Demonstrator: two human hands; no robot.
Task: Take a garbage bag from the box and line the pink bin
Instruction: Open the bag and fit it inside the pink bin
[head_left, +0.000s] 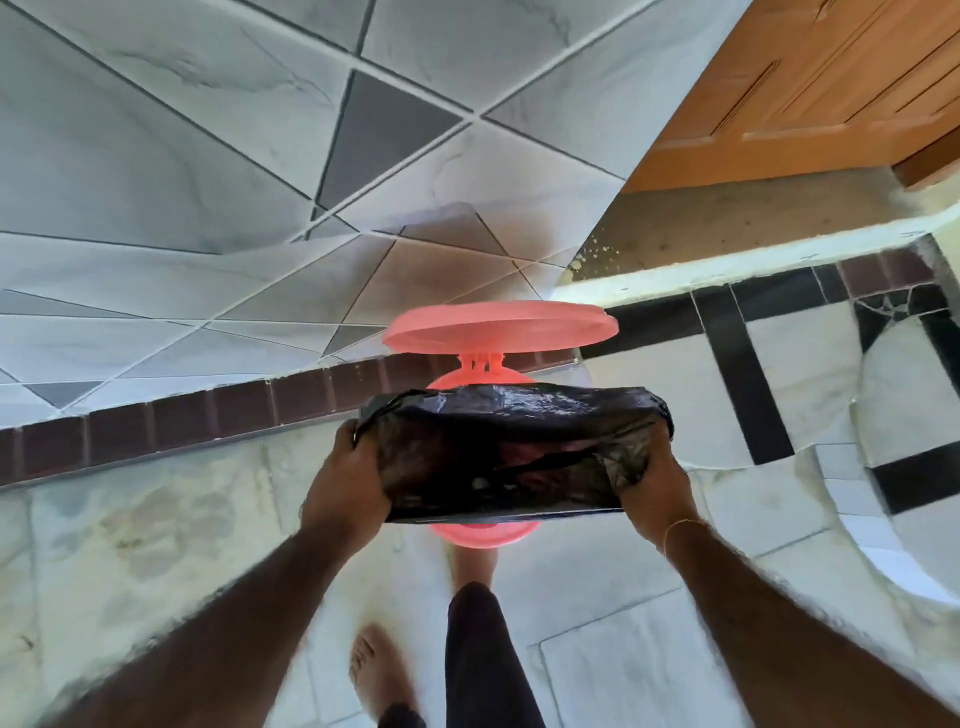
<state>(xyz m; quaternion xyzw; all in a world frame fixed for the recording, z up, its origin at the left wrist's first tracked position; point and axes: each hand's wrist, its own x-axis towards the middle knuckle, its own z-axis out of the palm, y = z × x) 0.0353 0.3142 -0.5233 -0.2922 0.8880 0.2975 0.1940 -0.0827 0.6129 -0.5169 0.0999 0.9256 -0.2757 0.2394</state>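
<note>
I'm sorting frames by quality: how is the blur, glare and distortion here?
Head view: wide-angle bending curves the wall tiles; the forearms look motion-blurred at the bottom; the black bag, held by the left hand and right hand, shows small glints; the pink lid is slightly soft.

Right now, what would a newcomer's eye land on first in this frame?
The black bag, stretched open at centre between the left hand and right hand, each with a grip on one end. Under and behind it sits the pink bin, its lid raised toward the tiled wall. A bare foot stands below.
</note>
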